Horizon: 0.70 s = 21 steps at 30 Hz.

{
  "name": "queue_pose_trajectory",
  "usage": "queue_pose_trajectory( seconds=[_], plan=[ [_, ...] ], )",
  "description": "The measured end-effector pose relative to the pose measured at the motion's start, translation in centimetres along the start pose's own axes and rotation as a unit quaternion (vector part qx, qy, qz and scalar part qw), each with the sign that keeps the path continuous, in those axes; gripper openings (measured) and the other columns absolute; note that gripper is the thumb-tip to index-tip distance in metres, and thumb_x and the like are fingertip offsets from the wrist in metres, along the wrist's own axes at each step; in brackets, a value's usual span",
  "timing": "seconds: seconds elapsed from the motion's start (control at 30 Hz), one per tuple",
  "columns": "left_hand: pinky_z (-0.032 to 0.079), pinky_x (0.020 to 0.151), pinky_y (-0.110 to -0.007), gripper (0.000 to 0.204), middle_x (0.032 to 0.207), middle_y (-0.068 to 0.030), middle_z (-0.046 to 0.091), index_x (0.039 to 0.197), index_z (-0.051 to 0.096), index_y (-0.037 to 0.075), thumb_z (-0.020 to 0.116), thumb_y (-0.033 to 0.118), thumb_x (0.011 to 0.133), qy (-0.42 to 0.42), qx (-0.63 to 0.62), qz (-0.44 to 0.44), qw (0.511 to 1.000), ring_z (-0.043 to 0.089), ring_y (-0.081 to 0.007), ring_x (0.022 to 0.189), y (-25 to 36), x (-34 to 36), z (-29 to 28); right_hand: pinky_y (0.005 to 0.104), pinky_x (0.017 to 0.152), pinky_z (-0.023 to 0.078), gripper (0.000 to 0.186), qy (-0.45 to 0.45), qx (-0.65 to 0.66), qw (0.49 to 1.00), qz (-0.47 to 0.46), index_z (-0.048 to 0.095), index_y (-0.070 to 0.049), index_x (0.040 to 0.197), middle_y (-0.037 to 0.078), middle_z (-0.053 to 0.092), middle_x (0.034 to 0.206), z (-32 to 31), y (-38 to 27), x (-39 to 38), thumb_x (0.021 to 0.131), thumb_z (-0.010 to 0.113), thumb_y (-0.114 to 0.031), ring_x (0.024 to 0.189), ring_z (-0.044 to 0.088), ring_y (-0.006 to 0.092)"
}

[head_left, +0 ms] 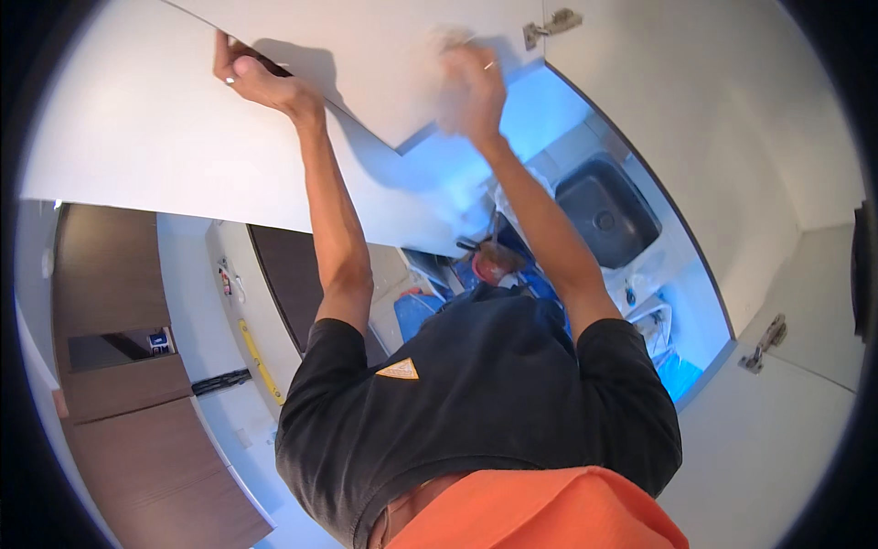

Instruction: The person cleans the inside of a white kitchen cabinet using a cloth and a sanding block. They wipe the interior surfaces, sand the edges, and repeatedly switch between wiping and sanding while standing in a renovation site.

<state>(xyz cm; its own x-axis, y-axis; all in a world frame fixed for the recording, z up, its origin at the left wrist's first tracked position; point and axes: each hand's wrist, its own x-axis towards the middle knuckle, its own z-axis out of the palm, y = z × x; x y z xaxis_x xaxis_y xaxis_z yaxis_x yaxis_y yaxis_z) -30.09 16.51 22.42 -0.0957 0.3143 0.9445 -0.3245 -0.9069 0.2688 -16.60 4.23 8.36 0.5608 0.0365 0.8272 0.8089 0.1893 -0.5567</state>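
My left hand [265, 84] reaches up to the lower edge of a white cabinet door [366, 55]. Its fingers curl around that edge, with the thumb on the near side. My right hand [476, 91] is raised against the same door, close to its hinge side, and is smeared by motion. A pale blur surrounds its fingers, so whether it holds something is hidden. A metal hinge [552, 27] sits just right of this hand, at the door's upper right.
Below right lies a dark sink [607, 212] in a white counter. Another white door with a hinge [763, 344] stands at the right. Brown cabinets [128, 366] and a yellow spirit level [260, 362] are on the left. A reddish container [494, 263] sits amid clutter below.
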Motion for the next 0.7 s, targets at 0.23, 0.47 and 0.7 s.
queue_pose_trajectory(
  seconds=[0.23, 0.47, 0.7],
  plan=[
    [0.041, 0.065, -0.026, 0.053, 0.096, -0.006, 0.053, 0.137, 0.044, -0.002, 0.032, 0.034, 0.1, -0.001, 0.023, 0.031, 0.999, 0.05, -0.0108, 0.078, -1.6, 0.3, 0.0, 0.0345, 0.09, 0.05, 0.035, -0.03, 0.393, 0.809, 0.435, 0.06, -0.003, 0.123, 0.007, 0.063, 0.118, -7.2, 6.7, -2.7, 0.1, 0.06, -0.03, 0.105, 0.06, 0.0174],
    [0.041, 0.067, -0.036, 0.05, 0.108, -0.0148, 0.049, 0.126, 0.05, -0.001, 0.037, 0.04, 0.1, 0.035, 0.114, 0.099, 0.988, 0.044, -0.0217, 0.081, -4.6, 1.6, -1.4, 0.0331, 0.085, 0.056, 0.051, 0.048, 0.388, 0.684, 0.616, 0.058, -0.007, 0.13, 0.005, 0.066, 0.113, -16.4, 8.0, -22.3, 0.098, 0.061, -0.046, 0.097, 0.065, 0.0158],
    [0.033, 0.097, -0.04, 0.031, 0.099, -0.0018, 0.036, 0.111, 0.045, 0.007, 0.047, 0.019, 0.083, -0.027, 0.052, 0.151, 0.987, 0.042, -0.0172, 0.096, -5.0, 3.7, -2.2, 0.0359, 0.082, 0.057, 0.047, 0.115, 0.177, 0.55, 0.808, 0.057, -0.004, 0.126, 0.009, 0.067, 0.108, -25.9, 7.4, -48.2, 0.09, 0.071, -0.029, 0.091, 0.068, 0.0204]
  ],
)
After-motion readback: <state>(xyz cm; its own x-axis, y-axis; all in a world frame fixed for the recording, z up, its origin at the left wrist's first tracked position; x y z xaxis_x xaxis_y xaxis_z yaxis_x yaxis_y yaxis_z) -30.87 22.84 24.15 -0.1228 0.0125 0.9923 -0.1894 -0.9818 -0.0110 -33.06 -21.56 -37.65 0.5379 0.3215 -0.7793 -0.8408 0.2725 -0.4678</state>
